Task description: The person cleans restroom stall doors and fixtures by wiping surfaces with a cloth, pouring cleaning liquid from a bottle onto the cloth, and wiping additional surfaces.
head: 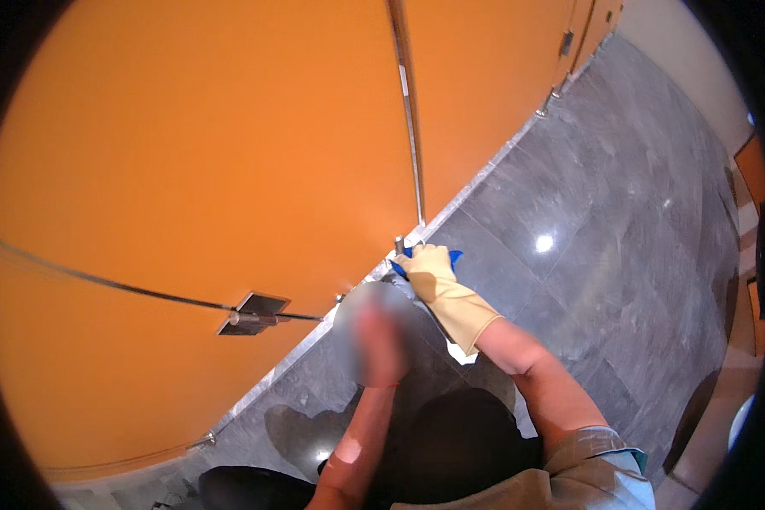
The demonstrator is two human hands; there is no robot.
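Note:
A pale yellow rubber glove covers my right hand (pixel 431 264), which is closed on a blue cloth (pixel 457 256) beside a short metal support leg (pixel 400 245) at the foot of the orange partition. Both ends of the cloth stick out around the glove. My left hand (pixel 380 344) is bare at the wrist and lies under a round blur, so its fingers and anything in them cannot be made out. It is to the left of the glove, near the partition's bottom edge.
Tall orange partition panels (pixel 197 159) fill the left and top, with a metal hinge (pixel 254 313) and more legs along their base. Grey floor tiles (pixel 567 255) stretch to the right, towards a light wall (pixel 669 51). My dark-clothed knees are below.

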